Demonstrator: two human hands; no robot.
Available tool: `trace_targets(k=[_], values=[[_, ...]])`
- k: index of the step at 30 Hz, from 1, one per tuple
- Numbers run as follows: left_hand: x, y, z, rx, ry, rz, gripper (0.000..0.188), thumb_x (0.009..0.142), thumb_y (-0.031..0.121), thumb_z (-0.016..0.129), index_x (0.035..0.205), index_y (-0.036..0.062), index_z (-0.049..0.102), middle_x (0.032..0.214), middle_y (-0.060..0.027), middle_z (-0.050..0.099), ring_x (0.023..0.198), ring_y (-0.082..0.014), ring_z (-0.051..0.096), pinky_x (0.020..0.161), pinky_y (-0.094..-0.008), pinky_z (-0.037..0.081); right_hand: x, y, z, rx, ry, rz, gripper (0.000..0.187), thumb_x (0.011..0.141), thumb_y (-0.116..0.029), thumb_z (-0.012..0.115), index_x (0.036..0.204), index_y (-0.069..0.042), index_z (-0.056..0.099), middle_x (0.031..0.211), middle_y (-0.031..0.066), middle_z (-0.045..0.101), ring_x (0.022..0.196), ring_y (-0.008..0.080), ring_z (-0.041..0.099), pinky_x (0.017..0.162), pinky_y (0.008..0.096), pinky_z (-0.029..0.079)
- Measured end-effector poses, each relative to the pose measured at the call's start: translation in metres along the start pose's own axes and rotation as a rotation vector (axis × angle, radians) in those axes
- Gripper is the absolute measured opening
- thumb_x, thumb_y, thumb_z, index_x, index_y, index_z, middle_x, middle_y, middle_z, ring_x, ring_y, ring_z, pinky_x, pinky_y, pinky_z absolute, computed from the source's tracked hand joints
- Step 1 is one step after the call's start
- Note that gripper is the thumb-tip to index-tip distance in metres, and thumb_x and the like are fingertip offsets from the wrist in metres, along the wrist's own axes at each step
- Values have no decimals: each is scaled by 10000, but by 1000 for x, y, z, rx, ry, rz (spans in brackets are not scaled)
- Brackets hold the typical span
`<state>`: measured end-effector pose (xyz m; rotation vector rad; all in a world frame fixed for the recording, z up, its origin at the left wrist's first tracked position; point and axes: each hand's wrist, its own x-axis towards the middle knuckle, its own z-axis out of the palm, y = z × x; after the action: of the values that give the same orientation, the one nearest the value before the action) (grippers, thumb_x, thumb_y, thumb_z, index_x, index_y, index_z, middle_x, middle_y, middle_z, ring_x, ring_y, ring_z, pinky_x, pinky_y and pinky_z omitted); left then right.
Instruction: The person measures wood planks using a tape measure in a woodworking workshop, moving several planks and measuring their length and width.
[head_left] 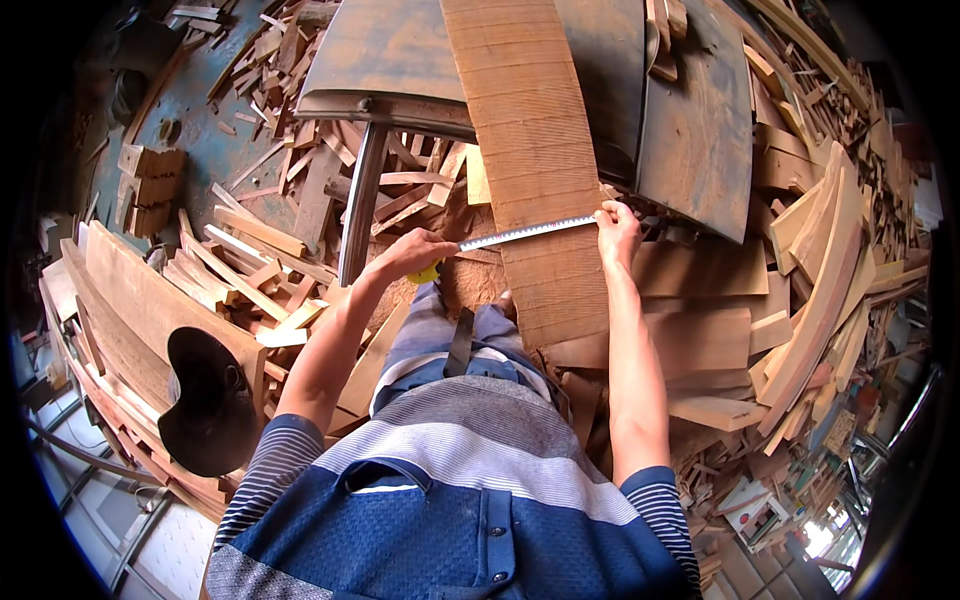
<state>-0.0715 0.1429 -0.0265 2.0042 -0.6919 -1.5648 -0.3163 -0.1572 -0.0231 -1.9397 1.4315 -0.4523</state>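
A long reddish wooden plank [535,150] lies lengthwise in front of me, running from a metal table down toward my legs. My left hand [415,252] grips the yellow case of a tape measure [432,272] just left of the plank. The silver tape blade [525,233] stretches across the plank's width. My right hand [617,230] pinches the blade's end against the plank's right edge.
A metal table [400,60] with a steel leg [360,205] stands ahead. Heaps of wood offcuts [255,260] cover the floor on the left. Stacked boards [820,290] pile up on the right. A dark cap [210,405] rests on planks at lower left.
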Motion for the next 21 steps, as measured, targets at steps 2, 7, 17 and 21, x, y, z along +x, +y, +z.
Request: trace_targets(k=[2, 7, 17, 21], values=[[-1, 1, -1, -9, -23, -29, 462, 922, 444, 677, 1044, 5, 756, 768, -45, 682, 678, -120, 612, 633, -303, 503, -1, -4, -1, -9, 0, -7, 269, 814, -149, 761, 1054, -32, 730, 881, 82, 744, 801, 174, 685, 779, 324, 538], [-1, 4, 0, -3, -6, -30, 438, 919, 415, 682, 1060, 7, 758, 774, -46, 686, 679, -118, 621, 638, -296, 507, 1, 2, -1, -19, 11, -42, 233, 821, -158, 739, 1039, -75, 743, 882, 101, 751, 818, 233, 714, 779, 354, 548], [-7, 6, 2, -40, 25, -35, 426, 905, 406, 686, 1077, 25, 766, 781, -46, 689, 683, -120, 630, 641, -296, 510, -4, -8, 0, -9, 9, 3, 232, 813, -163, 763, 1029, -80, 748, 863, 89, 749, 796, 214, 711, 765, 351, 549], [-17, 36, 10, 33, 56, -6, 413, 928, 402, 673, 1079, 27, 759, 740, -20, 656, 645, -100, 593, 574, -288, 477, -3, 20, -4, 195, 87, -6, 200, 832, -123, 753, 1021, -59, 739, 856, 69, 740, 765, 173, 686, 722, 325, 543]])
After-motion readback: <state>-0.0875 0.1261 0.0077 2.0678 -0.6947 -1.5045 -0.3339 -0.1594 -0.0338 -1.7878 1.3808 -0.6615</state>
